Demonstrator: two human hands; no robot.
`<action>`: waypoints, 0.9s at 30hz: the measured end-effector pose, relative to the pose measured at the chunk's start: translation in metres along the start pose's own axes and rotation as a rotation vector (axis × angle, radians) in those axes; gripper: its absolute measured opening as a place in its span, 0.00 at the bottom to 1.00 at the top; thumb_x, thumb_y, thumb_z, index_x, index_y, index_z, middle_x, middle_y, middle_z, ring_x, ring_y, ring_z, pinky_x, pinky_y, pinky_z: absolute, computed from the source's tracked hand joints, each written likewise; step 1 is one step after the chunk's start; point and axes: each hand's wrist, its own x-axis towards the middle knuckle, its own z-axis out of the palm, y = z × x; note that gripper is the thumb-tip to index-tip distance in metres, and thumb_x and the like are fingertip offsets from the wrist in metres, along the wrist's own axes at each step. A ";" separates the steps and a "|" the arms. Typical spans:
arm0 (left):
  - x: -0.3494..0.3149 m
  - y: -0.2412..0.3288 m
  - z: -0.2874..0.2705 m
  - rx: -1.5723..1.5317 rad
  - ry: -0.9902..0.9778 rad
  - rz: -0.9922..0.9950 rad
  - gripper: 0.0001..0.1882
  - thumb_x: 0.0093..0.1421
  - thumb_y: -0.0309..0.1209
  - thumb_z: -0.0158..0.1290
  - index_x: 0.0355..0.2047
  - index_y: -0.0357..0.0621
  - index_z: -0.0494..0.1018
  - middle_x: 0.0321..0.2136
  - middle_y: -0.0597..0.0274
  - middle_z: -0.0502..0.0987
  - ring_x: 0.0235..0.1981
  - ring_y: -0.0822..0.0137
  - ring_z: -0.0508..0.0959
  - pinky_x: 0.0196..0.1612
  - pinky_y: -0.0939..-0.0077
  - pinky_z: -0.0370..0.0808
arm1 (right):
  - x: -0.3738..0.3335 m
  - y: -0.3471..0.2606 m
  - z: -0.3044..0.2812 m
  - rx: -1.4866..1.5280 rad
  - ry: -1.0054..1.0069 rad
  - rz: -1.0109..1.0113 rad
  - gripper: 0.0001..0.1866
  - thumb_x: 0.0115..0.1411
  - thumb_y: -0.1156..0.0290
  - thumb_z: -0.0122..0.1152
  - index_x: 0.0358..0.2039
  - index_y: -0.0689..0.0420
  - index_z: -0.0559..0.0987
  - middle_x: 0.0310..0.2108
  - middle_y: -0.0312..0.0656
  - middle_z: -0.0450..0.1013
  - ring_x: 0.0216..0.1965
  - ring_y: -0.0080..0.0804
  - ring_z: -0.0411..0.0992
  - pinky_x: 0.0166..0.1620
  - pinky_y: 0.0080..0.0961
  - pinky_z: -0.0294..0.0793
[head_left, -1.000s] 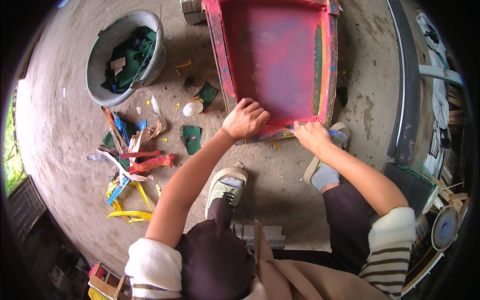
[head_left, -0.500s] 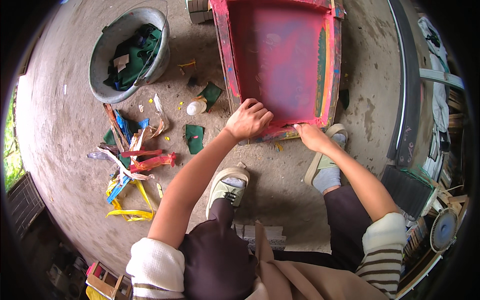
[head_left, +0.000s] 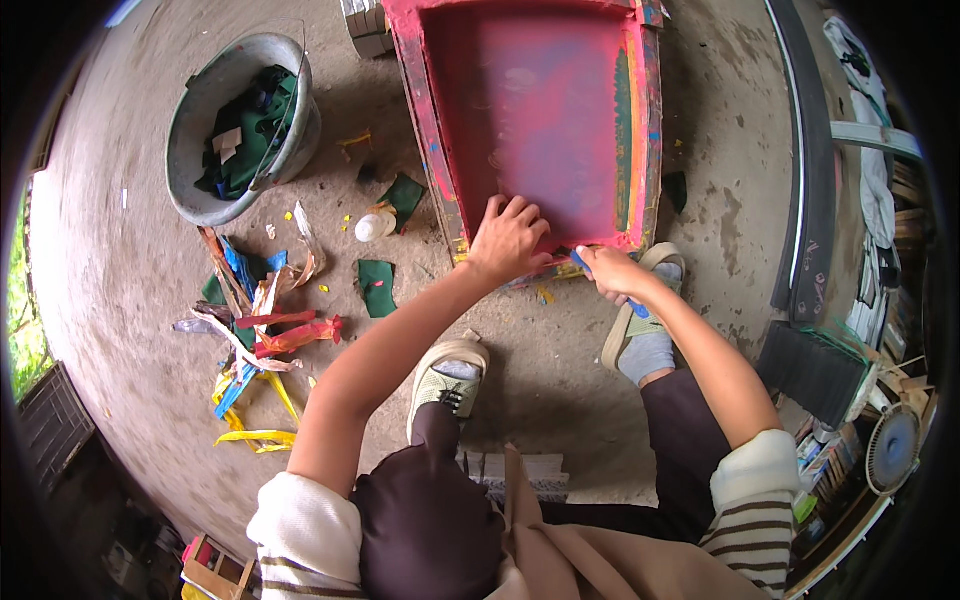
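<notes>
In front of me a screen printing frame [head_left: 640, 150] lies on the floor, its wooden sides smeared pink, with a purple-pink mesh inside. My left hand [head_left: 508, 240] is closed on the frame's near left corner, the fingers bent over onto the mesh; the fingertips are partly hidden. My right hand [head_left: 610, 272] is shut on a slim tool with a blue handle [head_left: 580, 259]. That tool's front end points left at the near edge of the frame, close to my left thumb. Its exact kind cannot be told, as the hand covers most of it.
A grey bucket [head_left: 190, 190] with dark green scraps stands at the far left. Torn coloured strips [head_left: 285, 340] lie in a heap below it. A small white bottle [head_left: 372, 226] and green pieces [head_left: 376, 288] sit between. My shoes [head_left: 450, 380] flank the frame's near end; a fan [head_left: 893, 450] is at right.
My right hand has turned, and the blue handle now shows on both sides of it. My left hand's fingers have lifted and spread slightly. The view has shifted a little.
</notes>
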 end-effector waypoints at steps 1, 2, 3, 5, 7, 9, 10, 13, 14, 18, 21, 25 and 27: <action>0.006 0.002 0.004 -0.024 -0.032 -0.030 0.17 0.45 0.43 0.60 0.33 0.50 0.75 0.34 0.65 0.70 0.44 0.65 0.67 0.52 0.59 0.59 | 0.000 0.011 -0.002 -0.136 0.110 -0.156 0.29 0.67 0.54 0.30 0.26 0.67 0.72 0.21 0.54 0.71 0.24 0.49 0.73 0.30 0.42 0.73; 0.010 0.005 0.007 -0.048 -0.065 -0.061 0.18 0.44 0.44 0.61 0.34 0.51 0.75 0.35 0.65 0.69 0.45 0.63 0.66 0.52 0.57 0.58 | -0.001 0.027 -0.001 -0.274 0.218 -0.310 0.29 0.67 0.55 0.30 0.28 0.67 0.72 0.25 0.57 0.72 0.28 0.53 0.73 0.35 0.44 0.72; 0.015 0.007 0.011 -0.073 -0.099 -0.090 0.19 0.44 0.44 0.62 0.35 0.51 0.75 0.36 0.64 0.68 0.46 0.62 0.65 0.52 0.55 0.58 | 0.001 0.041 -0.002 -0.414 0.325 -0.462 0.28 0.68 0.57 0.30 0.29 0.67 0.73 0.28 0.60 0.73 0.32 0.57 0.73 0.39 0.46 0.71; 0.000 0.001 0.015 -0.053 -0.149 -0.180 0.20 0.43 0.45 0.62 0.36 0.52 0.75 0.38 0.63 0.66 0.47 0.60 0.63 0.52 0.51 0.57 | -0.029 0.018 -0.016 -0.293 0.225 -0.253 0.27 0.68 0.58 0.30 0.32 0.67 0.74 0.33 0.63 0.71 0.39 0.61 0.70 0.45 0.48 0.67; 0.002 0.002 0.019 -0.017 -0.131 -0.195 0.21 0.43 0.45 0.62 0.37 0.52 0.74 0.40 0.61 0.64 0.48 0.59 0.61 0.52 0.48 0.56 | -0.044 0.019 -0.027 -0.256 0.228 -0.155 0.27 0.68 0.58 0.30 0.35 0.67 0.74 0.36 0.65 0.71 0.42 0.62 0.68 0.48 0.48 0.65; 0.006 0.007 0.021 -0.045 -0.158 -0.245 0.23 0.43 0.46 0.62 0.38 0.52 0.74 0.41 0.60 0.63 0.49 0.58 0.60 0.52 0.47 0.55 | -0.040 0.041 -0.028 -0.304 0.303 -0.197 0.27 0.68 0.57 0.30 0.36 0.67 0.74 0.35 0.65 0.71 0.42 0.61 0.69 0.47 0.49 0.65; 0.009 0.010 0.022 -0.059 -0.172 -0.267 0.23 0.43 0.47 0.62 0.38 0.52 0.73 0.41 0.60 0.63 0.49 0.58 0.60 0.51 0.46 0.55 | -0.038 0.046 -0.025 -0.287 0.318 -0.223 0.27 0.67 0.57 0.30 0.37 0.67 0.74 0.34 0.65 0.71 0.42 0.61 0.69 0.47 0.49 0.65; 0.016 0.021 0.018 -0.053 -0.210 -0.322 0.25 0.44 0.53 0.61 0.36 0.51 0.74 0.42 0.59 0.62 0.49 0.56 0.59 0.51 0.45 0.54 | -0.031 0.045 -0.008 -0.272 0.382 -0.287 0.26 0.67 0.55 0.32 0.38 0.66 0.74 0.33 0.63 0.72 0.41 0.60 0.70 0.45 0.49 0.67; 0.017 0.025 0.015 -0.062 -0.240 -0.358 0.25 0.44 0.54 0.60 0.35 0.51 0.74 0.42 0.59 0.62 0.49 0.56 0.59 0.51 0.45 0.54 | -0.031 0.040 -0.004 -0.296 0.388 -0.299 0.26 0.67 0.55 0.33 0.39 0.65 0.74 0.32 0.62 0.73 0.40 0.59 0.71 0.44 0.49 0.68; 0.014 0.023 0.018 -0.068 -0.169 -0.368 0.25 0.44 0.56 0.60 0.33 0.50 0.74 0.41 0.59 0.63 0.48 0.55 0.59 0.50 0.43 0.54 | -0.033 0.032 0.000 -0.438 0.438 -0.332 0.24 0.66 0.54 0.37 0.40 0.63 0.74 0.30 0.58 0.74 0.36 0.55 0.73 0.39 0.49 0.71; 0.011 0.022 0.025 -0.043 -0.102 -0.359 0.25 0.43 0.55 0.60 0.32 0.49 0.73 0.40 0.59 0.63 0.48 0.55 0.59 0.49 0.42 0.55 | -0.032 0.034 -0.004 -0.583 0.477 -0.340 0.23 0.65 0.53 0.40 0.39 0.62 0.73 0.29 0.56 0.75 0.36 0.52 0.74 0.39 0.47 0.72; 0.011 0.024 0.029 -0.001 -0.075 -0.355 0.24 0.44 0.53 0.60 0.31 0.49 0.72 0.39 0.59 0.63 0.47 0.55 0.60 0.47 0.43 0.56 | -0.023 0.041 -0.005 -0.751 0.548 -0.433 0.20 0.63 0.55 0.46 0.35 0.60 0.74 0.24 0.48 0.76 0.31 0.43 0.77 0.33 0.39 0.74; 0.010 0.025 0.033 0.051 -0.046 -0.334 0.23 0.46 0.52 0.59 0.32 0.48 0.71 0.39 0.59 0.63 0.45 0.56 0.61 0.46 0.45 0.58 | -0.018 0.042 -0.004 -0.846 0.582 -0.461 0.18 0.62 0.55 0.47 0.33 0.58 0.74 0.22 0.44 0.76 0.29 0.40 0.77 0.31 0.37 0.74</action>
